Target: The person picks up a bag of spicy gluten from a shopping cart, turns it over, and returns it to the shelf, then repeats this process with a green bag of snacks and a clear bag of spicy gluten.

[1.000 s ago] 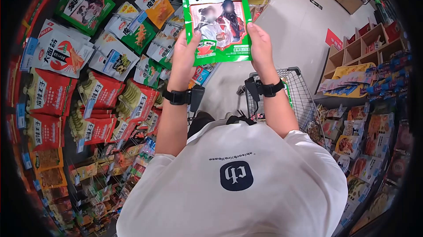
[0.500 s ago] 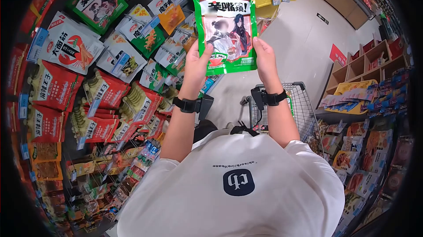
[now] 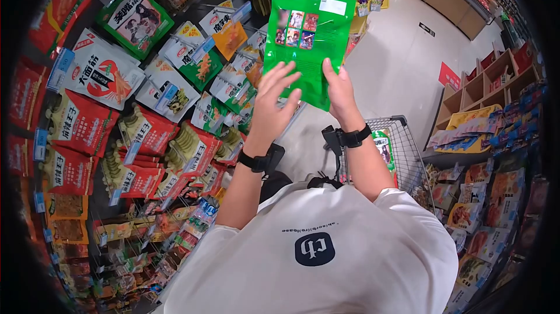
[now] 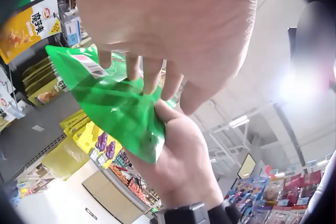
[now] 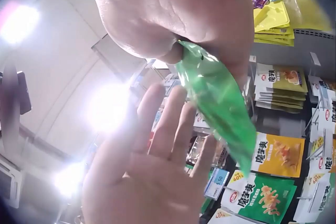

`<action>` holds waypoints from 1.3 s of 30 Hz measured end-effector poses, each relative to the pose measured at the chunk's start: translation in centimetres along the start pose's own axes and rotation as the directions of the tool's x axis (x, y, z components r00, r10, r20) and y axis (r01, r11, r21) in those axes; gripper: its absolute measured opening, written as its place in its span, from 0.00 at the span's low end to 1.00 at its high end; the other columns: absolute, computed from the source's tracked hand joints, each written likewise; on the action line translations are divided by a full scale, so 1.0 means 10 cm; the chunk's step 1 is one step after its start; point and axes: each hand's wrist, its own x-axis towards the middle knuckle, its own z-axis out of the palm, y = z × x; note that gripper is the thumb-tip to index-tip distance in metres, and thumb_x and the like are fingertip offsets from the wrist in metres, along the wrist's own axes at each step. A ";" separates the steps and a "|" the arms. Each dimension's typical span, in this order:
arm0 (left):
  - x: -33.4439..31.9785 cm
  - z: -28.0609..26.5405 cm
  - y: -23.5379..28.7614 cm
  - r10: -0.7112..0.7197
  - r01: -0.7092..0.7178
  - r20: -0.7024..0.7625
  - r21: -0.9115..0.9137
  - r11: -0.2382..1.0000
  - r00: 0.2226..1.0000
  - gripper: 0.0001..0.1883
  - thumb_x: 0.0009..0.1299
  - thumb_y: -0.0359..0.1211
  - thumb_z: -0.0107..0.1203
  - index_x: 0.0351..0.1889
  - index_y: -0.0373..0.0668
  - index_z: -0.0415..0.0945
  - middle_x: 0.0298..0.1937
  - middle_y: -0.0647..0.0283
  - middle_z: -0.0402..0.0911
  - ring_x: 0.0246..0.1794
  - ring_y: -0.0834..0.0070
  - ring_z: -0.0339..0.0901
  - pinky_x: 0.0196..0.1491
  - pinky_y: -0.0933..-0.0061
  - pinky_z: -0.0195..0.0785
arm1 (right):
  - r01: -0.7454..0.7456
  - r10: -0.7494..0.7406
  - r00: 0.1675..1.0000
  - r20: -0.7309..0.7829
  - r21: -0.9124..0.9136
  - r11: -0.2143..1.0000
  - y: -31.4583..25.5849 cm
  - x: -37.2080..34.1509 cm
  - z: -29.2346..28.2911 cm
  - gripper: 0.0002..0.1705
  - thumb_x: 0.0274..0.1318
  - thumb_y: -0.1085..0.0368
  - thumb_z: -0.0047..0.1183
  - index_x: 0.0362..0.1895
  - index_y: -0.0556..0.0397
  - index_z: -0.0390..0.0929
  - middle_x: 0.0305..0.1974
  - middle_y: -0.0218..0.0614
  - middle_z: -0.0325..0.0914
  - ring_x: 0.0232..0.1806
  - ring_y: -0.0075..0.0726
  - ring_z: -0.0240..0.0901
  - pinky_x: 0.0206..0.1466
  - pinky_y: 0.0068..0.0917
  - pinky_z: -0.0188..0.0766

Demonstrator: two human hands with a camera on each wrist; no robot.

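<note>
Turned over since earlier, the green bag (image 3: 310, 57) shows its back, its near right edge pinched by the right hand (image 3: 342, 93). The left hand (image 3: 273, 107), fingers spread, lies at its near left, contact unclear. Rightward, a cart (image 3: 412, 156) holds a green pack (image 3: 382, 143).

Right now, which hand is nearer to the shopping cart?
The right hand. In the head view, it is up and left of the shopping cart, holding a green bag; the left hand is farther left, toward the hanging snack packs.
</note>
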 end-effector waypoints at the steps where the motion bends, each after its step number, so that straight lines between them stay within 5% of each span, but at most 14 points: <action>1: -0.01 -0.05 -0.05 -0.082 0.089 -0.172 0.032 0.996 0.982 0.24 0.63 0.29 0.58 0.59 0.40 0.70 0.65 0.57 0.68 0.67 0.59 0.62 0.68 0.62 0.52 | -0.036 0.036 0.999 -0.013 0.001 0.999 -0.05 -0.03 0.00 0.22 0.68 0.54 0.45 0.56 0.57 0.68 0.52 0.35 0.74 0.50 0.28 0.72 0.52 0.27 0.71; 2: -0.02 -0.06 -0.08 -0.155 0.182 -0.342 0.046 0.982 0.927 0.24 0.64 0.29 0.58 0.59 0.39 0.70 0.63 0.55 0.70 0.66 0.59 0.63 0.67 0.62 0.53 | -0.034 0.034 0.999 -0.012 0.002 0.999 -0.06 -0.03 -0.01 0.22 0.68 0.54 0.45 0.56 0.57 0.68 0.52 0.35 0.74 0.50 0.28 0.72 0.52 0.27 0.71; 4: 0.02 -0.09 -0.04 -0.166 0.228 -0.425 0.099 0.969 0.890 0.24 0.67 0.30 0.57 0.60 0.35 0.67 0.59 0.54 0.72 0.61 0.64 0.68 0.63 0.65 0.60 | -0.063 0.063 0.996 0.069 -0.011 0.998 -0.08 -0.04 -0.04 0.22 0.68 0.54 0.45 0.57 0.57 0.68 0.52 0.35 0.74 0.49 0.28 0.73 0.51 0.26 0.72; 5: -0.01 -0.04 -0.20 -0.340 0.248 -0.353 -0.281 0.927 0.872 0.23 0.67 0.31 0.57 0.59 0.35 0.66 0.57 0.55 0.73 0.57 0.67 0.70 0.57 0.69 0.64 | -0.062 0.062 0.996 0.071 -0.013 0.998 -0.08 -0.06 -0.05 0.22 0.68 0.54 0.45 0.57 0.57 0.68 0.52 0.35 0.74 0.49 0.28 0.73 0.51 0.26 0.72; 6: 0.00 -0.07 -0.25 -0.472 0.253 -0.221 -0.616 0.746 0.854 0.23 0.68 0.31 0.58 0.59 0.35 0.66 0.56 0.56 0.74 0.54 0.70 0.73 0.52 0.73 0.69 | -0.093 0.095 0.993 0.076 -0.031 0.995 -0.08 -0.07 -0.07 0.22 0.68 0.54 0.45 0.57 0.57 0.68 0.51 0.35 0.75 0.49 0.28 0.72 0.52 0.26 0.71; 7: -0.03 -0.11 -0.27 -0.520 0.327 -0.055 -0.721 0.611 0.852 0.21 0.70 0.33 0.57 0.57 0.35 0.68 0.50 0.62 0.77 0.45 0.81 0.74 0.41 0.80 0.70 | -0.124 0.127 0.989 0.080 -0.047 0.991 -0.08 -0.08 -0.06 0.23 0.68 0.54 0.45 0.57 0.57 0.68 0.51 0.35 0.75 0.49 0.27 0.72 0.52 0.26 0.71; 13: -0.09 -0.07 -0.21 -0.540 0.384 -0.030 -0.670 0.636 0.841 0.18 0.70 0.35 0.56 0.54 0.36 0.71 0.41 0.68 0.79 0.33 0.87 0.72 0.31 0.83 0.66 | -0.123 0.135 0.987 0.091 -0.129 0.984 -0.12 -0.17 -0.07 0.23 0.68 0.53 0.44 0.57 0.58 0.68 0.51 0.36 0.75 0.49 0.27 0.72 0.53 0.27 0.70; 39: -0.05 0.11 -0.12 -0.539 0.397 0.037 -0.718 0.571 0.842 0.18 0.71 0.34 0.55 0.56 0.38 0.71 0.46 0.69 0.79 0.41 0.85 0.73 0.37 0.82 0.67 | -0.156 0.156 0.983 0.100 -0.013 0.988 -0.20 -0.21 -0.30 0.22 0.67 0.56 0.47 0.56 0.58 0.68 0.52 0.36 0.75 0.51 0.27 0.73 0.54 0.27 0.71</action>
